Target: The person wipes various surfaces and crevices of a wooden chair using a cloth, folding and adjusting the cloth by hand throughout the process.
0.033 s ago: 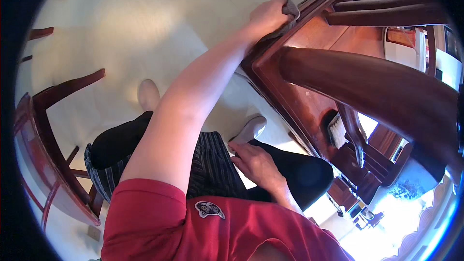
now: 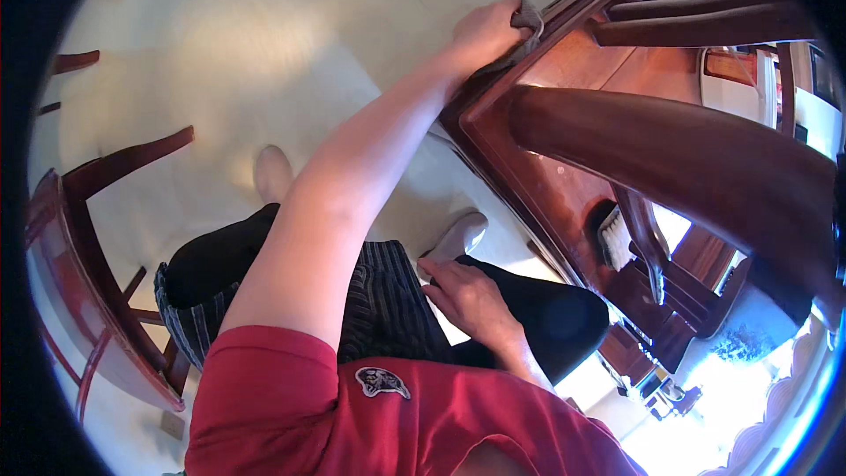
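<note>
My left arm reaches out across my front to the edge of a polished reddish-brown wooden table (image 2: 493,137). My left hand (image 2: 489,31) is closed round a grey-brown cloth (image 2: 526,22), pressing it against the table's side edge. Part of the cloth is hidden under the hand and wrist. Down at my lap, my right hand (image 2: 476,300) lies palm down by my dark-clad thigh, fingers stretched out and holding nothing I can see. A dark striped apron (image 2: 388,291) hangs over my lap beside it.
Dark wooden furniture with a thick curved leg (image 2: 652,132) rests on the table. A brush (image 2: 614,236) with pale bristles lies on the tabletop. To my left stands a wooden chair (image 2: 97,282) on the pale floor (image 2: 229,53). Bright light comes from the lower right.
</note>
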